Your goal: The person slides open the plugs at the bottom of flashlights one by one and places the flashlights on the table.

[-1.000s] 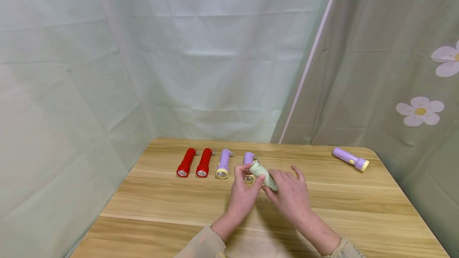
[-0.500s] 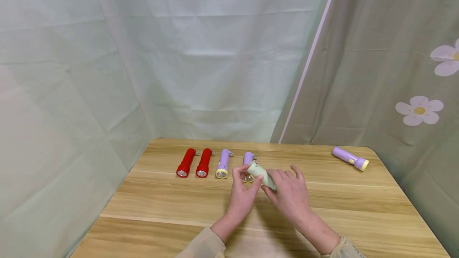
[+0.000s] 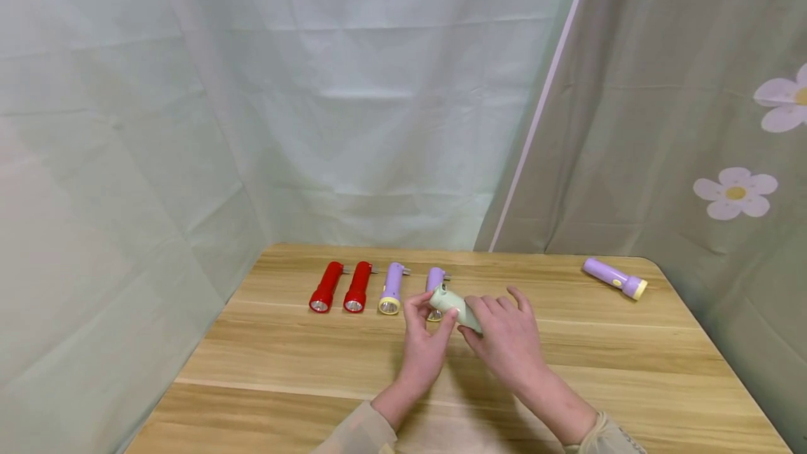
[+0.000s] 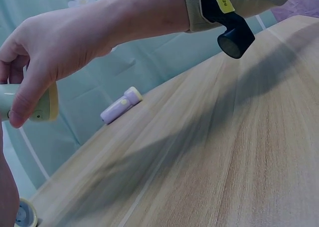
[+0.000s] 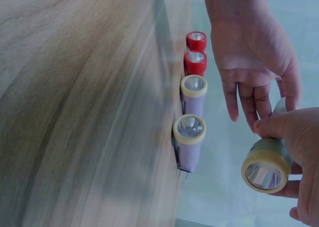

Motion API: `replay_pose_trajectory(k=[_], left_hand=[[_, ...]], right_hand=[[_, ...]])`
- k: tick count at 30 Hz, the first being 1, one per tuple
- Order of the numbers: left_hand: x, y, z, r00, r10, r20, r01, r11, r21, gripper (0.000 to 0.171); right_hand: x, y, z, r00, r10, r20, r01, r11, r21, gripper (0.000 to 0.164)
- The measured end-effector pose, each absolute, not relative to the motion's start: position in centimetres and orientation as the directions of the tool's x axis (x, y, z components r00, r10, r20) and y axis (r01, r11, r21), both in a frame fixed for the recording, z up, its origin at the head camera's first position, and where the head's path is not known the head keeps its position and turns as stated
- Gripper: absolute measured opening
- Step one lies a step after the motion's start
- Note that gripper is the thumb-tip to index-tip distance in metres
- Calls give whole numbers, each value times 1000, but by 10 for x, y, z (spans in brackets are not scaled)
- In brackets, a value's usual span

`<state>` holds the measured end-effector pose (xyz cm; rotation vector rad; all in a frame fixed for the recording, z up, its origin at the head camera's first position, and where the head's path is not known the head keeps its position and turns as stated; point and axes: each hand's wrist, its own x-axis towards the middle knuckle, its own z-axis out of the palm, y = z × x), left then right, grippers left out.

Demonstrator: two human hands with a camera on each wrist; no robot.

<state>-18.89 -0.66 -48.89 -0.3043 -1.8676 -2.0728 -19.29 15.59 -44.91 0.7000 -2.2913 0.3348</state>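
A pale green flashlight [image 3: 458,307] with a yellow lens ring is held slantwise above the table by both hands. My left hand [image 3: 424,350] pinches its tail end between thumb and fingers. My right hand [image 3: 507,335] grips the head end, and the lens faces out past its fingers in the right wrist view. Behind the left hand lies a purple flashlight [image 3: 436,276], partly covered in the head view, with its plug prongs out. To its left stand in line another purple flashlight [image 3: 392,284] and two red flashlights, one nearer [image 3: 358,288] and one farther left [image 3: 327,286], prongs also out.
One more purple flashlight [image 3: 608,274] with a yellow head lies alone at the table's back right. The wooden table [image 3: 277,356] ends at the back against a pale curtain [image 3: 391,125]. A grey curtain with flowers [image 3: 630,125] hangs on the right.
Both hands and the green flashlight have shifted slightly left, and its body has turned a little, so the tail end faces the camera differently. The flashlights on the table stay put.
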Motion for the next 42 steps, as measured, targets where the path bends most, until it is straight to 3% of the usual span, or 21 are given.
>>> replay_pose_trajectory(k=[42], left_hand=[[-189,-9,-489,-930,-70,362,366,-53,929,48]], right_hand=[[-196,158,-451,-541,-427,725,-597,802,26,53]])
